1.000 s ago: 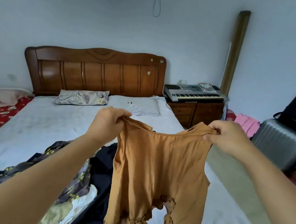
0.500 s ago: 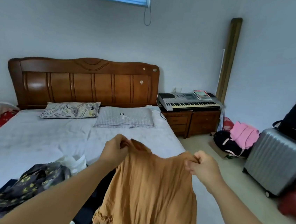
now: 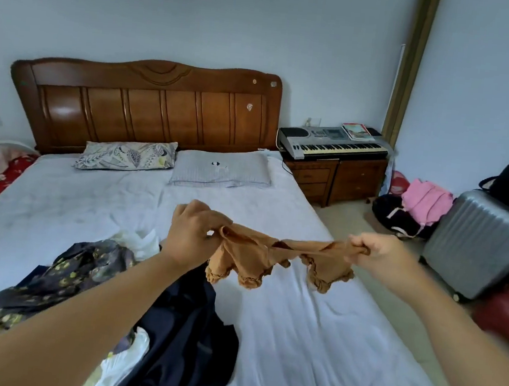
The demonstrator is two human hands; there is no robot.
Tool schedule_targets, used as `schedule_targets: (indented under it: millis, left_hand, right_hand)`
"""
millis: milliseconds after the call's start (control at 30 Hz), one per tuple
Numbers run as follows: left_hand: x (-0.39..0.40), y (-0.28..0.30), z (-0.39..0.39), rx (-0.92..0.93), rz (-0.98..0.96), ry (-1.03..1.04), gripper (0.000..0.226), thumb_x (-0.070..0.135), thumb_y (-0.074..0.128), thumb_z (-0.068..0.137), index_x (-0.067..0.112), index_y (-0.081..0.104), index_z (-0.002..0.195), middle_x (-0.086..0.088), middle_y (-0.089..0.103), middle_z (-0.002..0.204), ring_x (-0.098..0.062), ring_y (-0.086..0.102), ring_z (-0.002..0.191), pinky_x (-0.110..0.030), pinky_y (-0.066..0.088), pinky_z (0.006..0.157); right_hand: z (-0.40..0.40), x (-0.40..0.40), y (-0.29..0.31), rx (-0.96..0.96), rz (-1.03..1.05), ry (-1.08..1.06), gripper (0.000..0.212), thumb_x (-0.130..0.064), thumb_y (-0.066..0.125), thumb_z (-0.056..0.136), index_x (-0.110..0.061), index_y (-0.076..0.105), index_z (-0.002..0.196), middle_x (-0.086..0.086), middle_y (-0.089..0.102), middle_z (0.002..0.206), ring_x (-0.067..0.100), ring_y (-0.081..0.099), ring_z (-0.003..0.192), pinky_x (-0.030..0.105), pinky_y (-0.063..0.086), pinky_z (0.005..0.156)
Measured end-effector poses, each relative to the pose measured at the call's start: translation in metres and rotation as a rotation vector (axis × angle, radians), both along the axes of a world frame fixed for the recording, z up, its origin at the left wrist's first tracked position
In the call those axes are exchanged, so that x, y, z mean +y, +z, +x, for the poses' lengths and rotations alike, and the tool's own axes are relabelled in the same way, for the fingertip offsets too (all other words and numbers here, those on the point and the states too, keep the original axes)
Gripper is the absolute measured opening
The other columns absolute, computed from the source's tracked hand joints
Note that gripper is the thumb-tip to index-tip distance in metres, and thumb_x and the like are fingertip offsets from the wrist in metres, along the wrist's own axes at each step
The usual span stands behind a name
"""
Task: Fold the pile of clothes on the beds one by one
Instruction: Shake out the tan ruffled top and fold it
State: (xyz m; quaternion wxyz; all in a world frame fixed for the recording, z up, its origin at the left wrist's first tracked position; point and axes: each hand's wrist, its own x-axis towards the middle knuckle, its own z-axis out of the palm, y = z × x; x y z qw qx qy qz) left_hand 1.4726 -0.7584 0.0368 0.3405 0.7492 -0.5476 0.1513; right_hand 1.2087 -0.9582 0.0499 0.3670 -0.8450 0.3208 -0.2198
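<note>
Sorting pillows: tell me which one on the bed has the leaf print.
The left pillow, against the headboard; the pillow beside it is plain grey.

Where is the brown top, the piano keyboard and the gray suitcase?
brown top [image 3: 251, 252], head view, on its hanging cloth.
piano keyboard [image 3: 339, 146], head view, on its keys.
gray suitcase [image 3: 477, 241], head view, on its ribbed side.

Brown ruffled top [image 3: 274, 258] stretched flat midair (above bed [image 3: 310, 340]).
</note>
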Motion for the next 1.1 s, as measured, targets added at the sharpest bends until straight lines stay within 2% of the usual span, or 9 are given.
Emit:
schedule_targets:
  millis: [200,267,333,467,533,633,800,900,1100]
  left_hand:
    - [0.066,-0.102,-0.057,0.184,0.504,-0.344,0.028,0.001,0.048,0.065,0.007,0.073,0.076,-0.007,0.066,0.073,-0.025,0.060,0.072,-0.023,0.037,0.065]
    - [0.090,-0.145,-0.079,0.243,0.706,-0.322,0.033,0.007,0.043,0.074,0.006,0.072,0.088,-0.012,0.067,0.086,-0.027,0.059,0.084,-0.027,0.040,0.067]
    - [0.116,-0.189,-0.104,0.240,0.894,-0.301,0.031,0.007,0.040,0.085,0.010,0.067,0.102,-0.007,0.064,0.096,-0.025,0.055,0.092,-0.028,0.038,0.073]
    - [0.157,-0.226,-0.145,0.358,1.189,-0.414,0.018,0.018,0.043,0.091,0.020,0.061,0.091,0.015,0.048,0.073,-0.013,0.047,0.077,-0.017,0.032,0.064]
    - [0.167,-0.228,-0.152,0.473,1.286,-0.452,0.020,0.023,0.049,0.089,0.028,0.065,0.100,0.017,0.059,0.091,-0.009,0.060,0.081,-0.012,0.039,0.071]
    - [0.167,-0.226,-0.151,0.562,1.260,-0.405,0.029,0.020,0.050,0.091,0.030,0.064,0.114,0.015,0.063,0.109,0.004,0.061,0.074,-0.012,0.045,0.079]
    - [0.148,-0.230,-0.151,0.472,1.088,-0.280,0.034,0.019,0.046,0.097,0.026,0.056,0.128,0.011,0.053,0.134,-0.008,0.047,0.122,-0.017,0.034,0.097]
    - [0.136,-0.246,-0.159,0.468,1.007,-0.272,0.037,0.017,0.047,0.096,0.022,0.052,0.132,0.008,0.047,0.139,-0.011,0.042,0.128,-0.017,0.031,0.098]
    - [0.115,-0.311,-0.172,0.431,1.057,-0.170,0.060,0.028,0.048,0.096,0.023,0.022,0.150,0.004,0.010,0.159,-0.017,0.009,0.146,-0.031,0.017,0.117]
  right_hand:
    - [-0.063,0.074,-0.111,0.437,0.166,0.234,0.027,-0.004,0.074,0.077,-0.024,0.060,0.065,-0.017,0.054,0.061,-0.010,0.049,0.058,0.008,0.038,0.060]
    - [-0.085,0.107,-0.154,0.561,0.232,0.293,0.016,-0.006,0.070,0.080,-0.013,0.062,0.068,-0.015,0.051,0.062,-0.008,0.046,0.057,0.006,0.036,0.058]
    - [-0.106,0.140,-0.192,0.663,0.296,0.357,0.013,-0.010,0.067,0.081,-0.009,0.062,0.069,-0.014,0.046,0.063,-0.004,0.041,0.058,0.007,0.033,0.056]
    - [-0.141,0.185,-0.236,0.839,0.529,0.385,0.032,-0.018,0.068,0.077,-0.028,0.057,0.049,-0.016,0.052,0.055,-0.004,0.047,0.057,0.008,0.035,0.055]
    - [-0.149,0.197,-0.237,0.866,0.605,0.390,0.020,-0.018,0.067,0.074,-0.030,0.068,0.059,-0.018,0.065,0.069,-0.007,0.058,0.070,0.009,0.044,0.066]
    - [-0.152,0.200,-0.232,0.741,0.547,0.286,0.022,-0.015,0.065,0.080,-0.030,0.067,0.064,-0.020,0.066,0.071,-0.011,0.059,0.071,0.010,0.046,0.067]
    - [-0.146,0.194,-0.235,0.474,0.534,0.024,0.006,-0.026,0.060,0.090,-0.031,0.064,0.090,-0.019,0.061,0.097,0.000,0.057,0.092,0.017,0.042,0.078]
    - [-0.139,0.193,-0.247,0.486,0.483,-0.025,0.049,-0.038,0.059,0.092,-0.023,0.046,0.137,-0.012,0.048,0.134,0.009,0.045,0.124,0.023,0.036,0.096]
    - [-0.122,0.188,-0.301,0.538,0.360,0.042,0.064,-0.037,0.055,0.094,-0.023,0.027,0.149,-0.006,0.025,0.155,0.009,0.019,0.143,0.032,0.020,0.117]
